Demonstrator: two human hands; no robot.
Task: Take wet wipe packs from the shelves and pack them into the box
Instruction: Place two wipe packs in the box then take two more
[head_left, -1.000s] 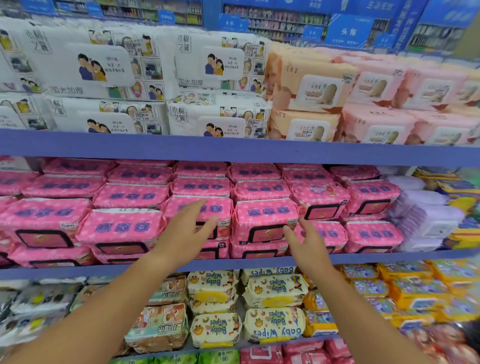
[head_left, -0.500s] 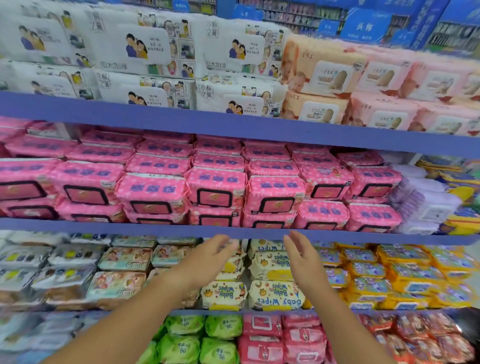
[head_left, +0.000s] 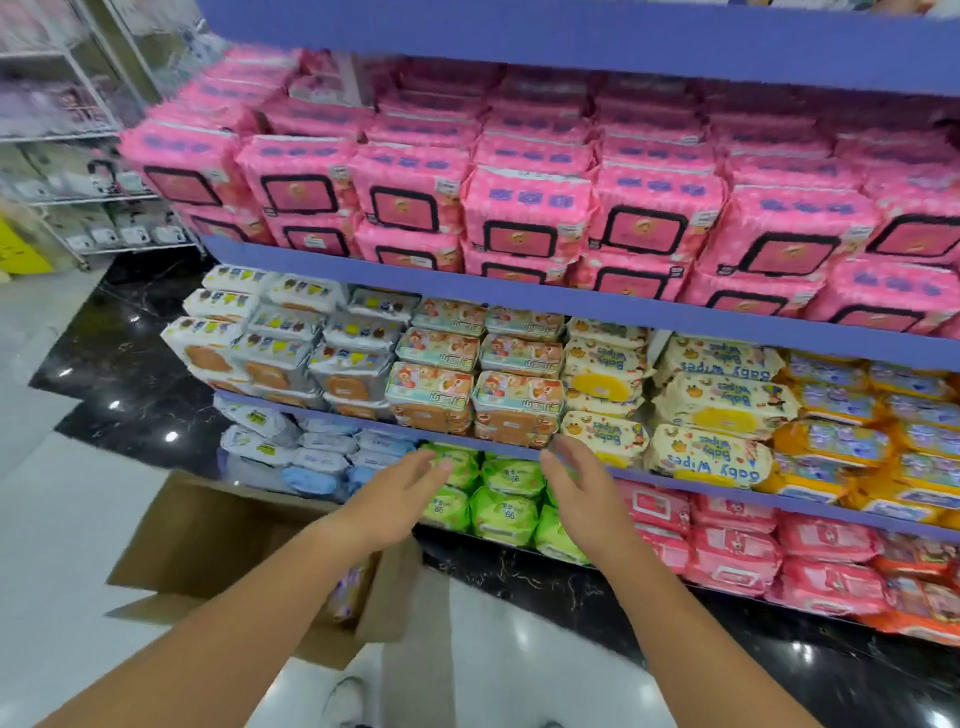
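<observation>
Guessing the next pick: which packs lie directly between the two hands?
The green packs in the lowest row; blue packs sit left of them, pink packs right.

A shop: long blue shelves (head_left: 519, 293) full of wet wipe packs (head_left: 524, 208).

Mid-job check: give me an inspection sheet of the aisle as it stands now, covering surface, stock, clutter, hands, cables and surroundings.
Surface: glossy floor, white tiles with a black strip along the shelving.
Job's things: open cardboard box on the floor at left; green packs on the bottom shelf, not gripped.
Clutter: nothing seen.
Grippers: left hand and right hand open, fingers straight, empty, in front of the green packs.
Cables: nothing seen.
Surroundings: full shelves; wire rack at far left.
</observation>
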